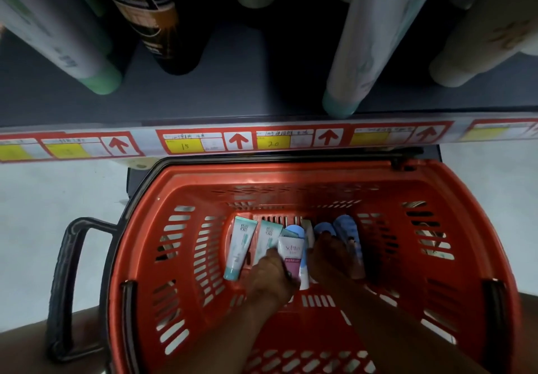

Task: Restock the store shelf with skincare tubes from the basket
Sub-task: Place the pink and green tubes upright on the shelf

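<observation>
My left hand: bare, no glove, no ring that I can make out in the dim light.
My right hand: bare too, nothing worn on the fingers that shows.
My wrists: no watch, no band, no bracelet.
My forearms: uncovered all the way to the bottom edge; no sleeve or cuff in sight.
My knee, lower left: bare, blurred.

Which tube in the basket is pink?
The pink-and-white tube in the middle, between both hands. The tubes left of it are teal-and-white; those on the right are blue.
</observation>
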The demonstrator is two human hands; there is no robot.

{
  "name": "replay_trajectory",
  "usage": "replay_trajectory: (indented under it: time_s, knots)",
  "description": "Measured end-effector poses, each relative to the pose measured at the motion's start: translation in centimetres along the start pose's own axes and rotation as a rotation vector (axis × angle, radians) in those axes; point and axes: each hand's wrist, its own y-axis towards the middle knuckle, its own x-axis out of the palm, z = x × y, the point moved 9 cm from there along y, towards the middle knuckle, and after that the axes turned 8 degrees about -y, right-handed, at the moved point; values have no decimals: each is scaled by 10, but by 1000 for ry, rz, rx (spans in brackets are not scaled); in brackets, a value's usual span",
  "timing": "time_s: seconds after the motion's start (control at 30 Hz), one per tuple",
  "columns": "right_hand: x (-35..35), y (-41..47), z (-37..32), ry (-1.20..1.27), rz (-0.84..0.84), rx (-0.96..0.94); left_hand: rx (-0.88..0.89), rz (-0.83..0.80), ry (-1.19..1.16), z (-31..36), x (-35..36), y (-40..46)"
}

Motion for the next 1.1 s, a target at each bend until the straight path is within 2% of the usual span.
replay_trajectory:
  time_s: [0.13, 0.3, 0.4, 0.5, 0.63, 0.77, 1.1]
  knots:
    - [-4, -3, -6, -59, 48, -23, -11, 6, -114, -5, -8, 0]
    - [-16, -7, -3, 27, 78, -29, -27, 46, -186, -6, -25, -3]
    - [-29, -12, -5, 7, 18, -61, -15, 110, -235, -1, -44, -10]
    - [-34, -16, -5, 95, -69, -112, 11, 126, -290, 5, -62, -20]
    - [-37, -22, 2, 220, -100, -123, 49, 169, -424, 4, -78, -29]
    - [-66, -46, -2, 399, -20, -166, 60, 200, -587, 3, -92, -46]
    - [-103, -100, -20, 645, -38, -222, 123, 258, -746, 12, -124, -91]
